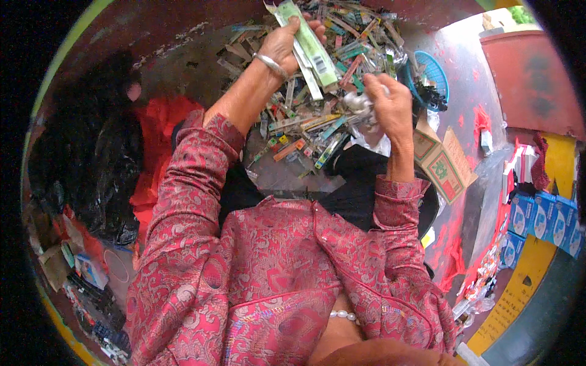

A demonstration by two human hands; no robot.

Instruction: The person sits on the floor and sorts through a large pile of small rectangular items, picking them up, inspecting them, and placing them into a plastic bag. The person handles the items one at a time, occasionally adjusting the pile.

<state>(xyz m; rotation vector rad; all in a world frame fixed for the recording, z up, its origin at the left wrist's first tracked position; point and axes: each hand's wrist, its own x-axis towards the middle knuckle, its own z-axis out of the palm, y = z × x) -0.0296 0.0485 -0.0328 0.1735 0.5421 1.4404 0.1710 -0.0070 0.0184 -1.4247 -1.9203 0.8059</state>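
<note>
My left hand, with a silver bangle at the wrist, holds a pale green printed package and a white strip beside it, thumb on top. To the right, my right hand is closed on crumpled clear plastic, which is blurred. Under and around both hands lies a heap of small, narrow, mostly clear packets with green, red, yellow and blue parts. Thin white plastic hangs below my right hand.
A blue plastic basket with dark items stands right of the heap. Below it lies an opened cardboard box. Blue boxes are at the far right. Black plastic and red cloth-like material lie at the left.
</note>
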